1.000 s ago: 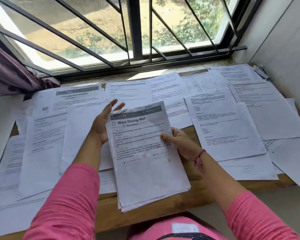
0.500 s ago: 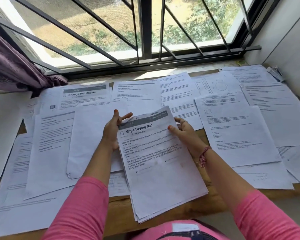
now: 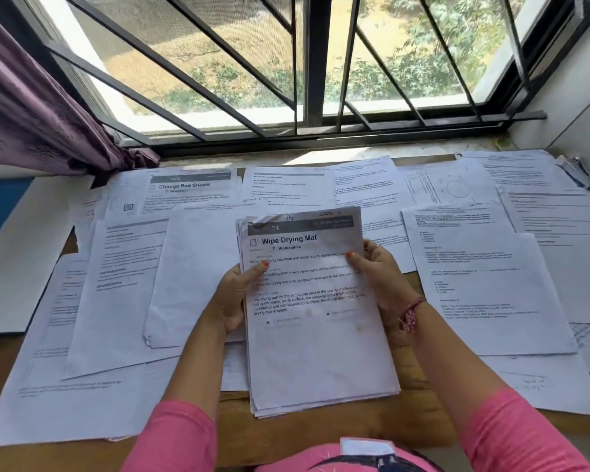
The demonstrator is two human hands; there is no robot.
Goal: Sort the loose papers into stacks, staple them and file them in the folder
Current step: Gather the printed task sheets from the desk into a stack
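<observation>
Fingers [image 3: 256, 267] of both hands clamp the paper stack [image 3: 317, 335], long axis pointing toward the window [image 3: 307, 63].

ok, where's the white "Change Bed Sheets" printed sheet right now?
In the head view, the white "Change Bed Sheets" printed sheet lies flat at the back left of the wooden desk, below the purple curtain, left of and beyond the hand-held "Wipe Drying Mat" paper stack.
</observation>
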